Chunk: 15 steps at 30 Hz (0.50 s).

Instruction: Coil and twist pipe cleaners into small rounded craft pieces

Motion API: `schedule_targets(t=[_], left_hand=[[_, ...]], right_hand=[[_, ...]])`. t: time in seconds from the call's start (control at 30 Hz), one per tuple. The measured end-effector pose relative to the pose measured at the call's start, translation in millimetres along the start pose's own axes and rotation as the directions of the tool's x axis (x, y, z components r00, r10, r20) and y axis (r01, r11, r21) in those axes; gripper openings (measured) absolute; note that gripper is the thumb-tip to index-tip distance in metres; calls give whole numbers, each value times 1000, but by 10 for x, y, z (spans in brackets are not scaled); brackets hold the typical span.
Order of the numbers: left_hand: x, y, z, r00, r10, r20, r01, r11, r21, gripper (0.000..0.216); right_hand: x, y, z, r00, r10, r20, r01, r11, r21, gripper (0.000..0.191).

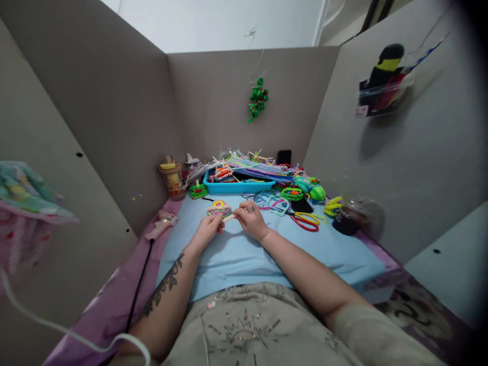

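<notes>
My left hand (209,228) and my right hand (249,218) meet over the light blue mat (244,254). Both pinch a small craft piece of coiled pipe cleaners (218,208), pink, yellow and blue. My left hand grips it from below. The fingers of my right hand are closed on a pale strand at its right edge.
A blue tray (236,185) of pipe cleaners stands at the back, with green pipe-cleaner figures and loops around it. Red-handled scissors (305,221) lie to the right, near a dark jar (345,221). A glue gun (162,223) with a black cord lies at left. Cardboard walls surround the desk.
</notes>
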State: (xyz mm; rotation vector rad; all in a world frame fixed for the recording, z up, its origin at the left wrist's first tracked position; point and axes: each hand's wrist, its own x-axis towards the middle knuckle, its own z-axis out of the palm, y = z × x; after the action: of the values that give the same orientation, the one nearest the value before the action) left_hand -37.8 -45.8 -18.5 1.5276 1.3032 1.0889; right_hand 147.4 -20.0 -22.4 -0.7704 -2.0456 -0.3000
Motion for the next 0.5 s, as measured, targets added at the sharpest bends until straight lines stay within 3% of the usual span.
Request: schedule_targets(t=[0.4,0.5], left_hand=[[-74,119,-24,998,-27,49,23,997,73,47],[-62,98,-32,996,78,-51,-69,985,158,44]], right_hand=[[11,-60,-21,994,-105,-23,104,994,-41,18],[13,-46,-18,998,-68,10,69,997,-40,16]])
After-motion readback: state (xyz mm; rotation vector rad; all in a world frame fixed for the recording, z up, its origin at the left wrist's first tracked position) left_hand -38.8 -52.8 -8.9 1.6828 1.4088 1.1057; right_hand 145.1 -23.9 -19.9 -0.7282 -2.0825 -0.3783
